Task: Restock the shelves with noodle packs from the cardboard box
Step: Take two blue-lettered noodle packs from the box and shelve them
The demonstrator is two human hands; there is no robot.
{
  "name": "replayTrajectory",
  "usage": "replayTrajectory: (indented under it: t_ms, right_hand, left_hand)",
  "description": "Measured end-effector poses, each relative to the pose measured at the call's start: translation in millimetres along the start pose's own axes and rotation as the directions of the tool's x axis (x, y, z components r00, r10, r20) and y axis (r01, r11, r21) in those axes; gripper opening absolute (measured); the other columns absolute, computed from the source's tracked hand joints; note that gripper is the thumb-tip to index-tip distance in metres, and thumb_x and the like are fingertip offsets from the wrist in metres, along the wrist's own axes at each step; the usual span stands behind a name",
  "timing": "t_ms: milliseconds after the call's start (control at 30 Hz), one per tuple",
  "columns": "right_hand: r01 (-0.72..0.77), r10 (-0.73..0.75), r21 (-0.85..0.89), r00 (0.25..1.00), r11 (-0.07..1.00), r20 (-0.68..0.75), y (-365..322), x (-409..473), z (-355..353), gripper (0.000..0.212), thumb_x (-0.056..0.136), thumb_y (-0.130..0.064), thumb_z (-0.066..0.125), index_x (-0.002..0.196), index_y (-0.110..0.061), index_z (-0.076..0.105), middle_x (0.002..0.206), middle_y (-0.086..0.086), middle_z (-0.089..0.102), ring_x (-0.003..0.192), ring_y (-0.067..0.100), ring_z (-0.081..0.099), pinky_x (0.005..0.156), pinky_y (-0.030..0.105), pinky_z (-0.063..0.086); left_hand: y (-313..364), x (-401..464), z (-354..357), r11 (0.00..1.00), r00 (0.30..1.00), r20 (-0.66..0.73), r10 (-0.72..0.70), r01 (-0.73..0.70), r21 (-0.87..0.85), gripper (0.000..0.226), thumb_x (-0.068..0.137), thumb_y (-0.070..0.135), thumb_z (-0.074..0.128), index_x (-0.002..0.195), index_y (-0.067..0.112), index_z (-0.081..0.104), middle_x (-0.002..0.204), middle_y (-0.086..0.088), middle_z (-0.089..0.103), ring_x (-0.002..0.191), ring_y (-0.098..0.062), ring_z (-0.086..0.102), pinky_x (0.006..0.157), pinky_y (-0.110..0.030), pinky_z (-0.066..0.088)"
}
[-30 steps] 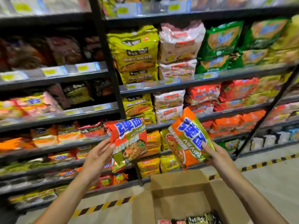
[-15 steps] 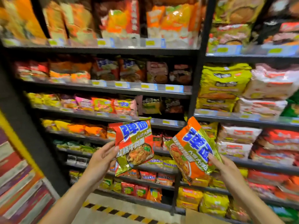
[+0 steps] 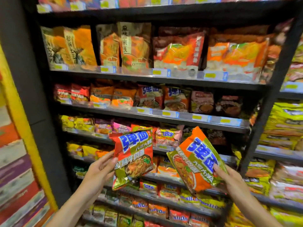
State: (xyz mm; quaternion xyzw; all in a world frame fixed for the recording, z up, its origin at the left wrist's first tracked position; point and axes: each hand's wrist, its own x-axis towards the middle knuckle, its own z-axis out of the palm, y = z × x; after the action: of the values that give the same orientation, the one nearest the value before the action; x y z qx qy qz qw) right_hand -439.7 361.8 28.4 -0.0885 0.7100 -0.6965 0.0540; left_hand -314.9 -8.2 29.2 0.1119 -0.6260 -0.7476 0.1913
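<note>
Red and upright in the left hand (image 3: 98, 169), one pack (image 3: 133, 158) sat pinched at its edge while the right hand (image 3: 229, 176) gripped a tilted orange pack (image 3: 195, 163), both held below the matching packs (image 3: 161, 99) up on the shelf (image 3: 164, 116).

Yellow price tags (image 3: 166, 113); striped wall (image 3: 14, 185) left.

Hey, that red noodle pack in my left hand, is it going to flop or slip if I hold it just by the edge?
Probably light: the left hand holds the red noodle pack upright by one edge alone. It likely stays fairly stiff, since the body shows no sag, though its crinkled lower corner looks floppy. The glossy foil film may be slippery, so a firm pinch seems wise.
</note>
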Motion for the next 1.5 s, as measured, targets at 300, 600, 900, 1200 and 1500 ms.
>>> replayTrajectory:
  t_ms: [300, 600, 900, 1200, 1500]
  right_hand:
    - [0.032, -0.036, -0.077, 0.998, 0.997, -0.058, -17.4, 45.5, 45.7, 0.025, 0.097, -0.028, 0.054, 0.112, -0.013, 0.067, 0.094, 0.005, 0.078, 0.085, 0.022, 0.075, 0.081, 0.042, 0.055]
    - [0.183, -0.188, -0.094, 0.981, 0.979, -0.044, -55.1, 124.3, 63.9, 0.043, 0.085, -0.059, 0.064, 0.112, -0.026, 0.069, 0.103, 0.000, 0.077, 0.098, 0.020, 0.073, 0.105, 0.054, 0.045]
    - [0.264, -0.264, 0.000, 0.961, 0.964, -0.078, -70.2, 193.9, 66.4, 0.065, 0.060, -0.073, 0.074, 0.106, -0.027, 0.074, 0.107, 0.005, 0.076, 0.099, 0.025, 0.073, 0.091, 0.047, 0.055]
    - [0.221, -0.220, -0.018, 0.962, 0.975, -0.163, -68.3, 212.1, 64.7, 0.032, 0.091, -0.038, 0.057, 0.108, -0.015, 0.069, 0.103, 0.008, 0.077, 0.095, 0.025, 0.074, 0.085, 0.039, 0.058]
    - [0.241, -0.238, -0.008, 0.953, 0.970, -0.189, -67.0, 223.5, 65.2, 0.039, 0.086, -0.041, 0.057, 0.110, -0.012, 0.069, 0.105, 0.008, 0.076, 0.095, 0.025, 0.074, 0.082, 0.038, 0.059]
  left_hand:
    - [23.7, 112.1, -17.9, 0.998, 0.991, 0.114, 0.068, -0.068, -0.010, 0.041, 0.080, 0.041, 0.075, 0.118, 0.033, 0.061, 0.113, 0.007, 0.072, 0.107, -0.008, 0.068, 0.080, -0.023, 0.054]
    - [57.5, 232.6, 5.0, 0.984, 0.974, 0.166, 0.154, -0.166, 0.063, 0.043, 0.083, 0.042, 0.071, 0.124, 0.033, 0.062, 0.122, 0.004, 0.070, 0.115, -0.010, 0.064, 0.094, -0.035, 0.050]
    - [76.5, 329.3, 13.0, 0.958, 0.927, 0.289, 0.237, -0.273, 0.089, 0.070, 0.070, 0.053, 0.080, 0.131, 0.027, 0.058, 0.116, 0.001, 0.070, 0.079, 0.001, 0.068, 0.064, -0.013, 0.050]
    - [70.6, 385.9, 22.9, 0.972, 0.889, 0.392, 0.236, -0.218, -0.090, 0.040, 0.096, 0.023, 0.060, 0.136, 0.015, 0.055, 0.131, -0.017, 0.063, 0.109, -0.027, 0.063, 0.075, -0.031, 0.057]
    - [66.3, 410.7, 29.3, 0.968, 0.882, 0.404, 0.241, -0.192, -0.159, 0.041, 0.098, 0.017, 0.055, 0.138, 0.010, 0.052, 0.133, -0.018, 0.061, 0.119, -0.029, 0.063, 0.079, -0.033, 0.061]
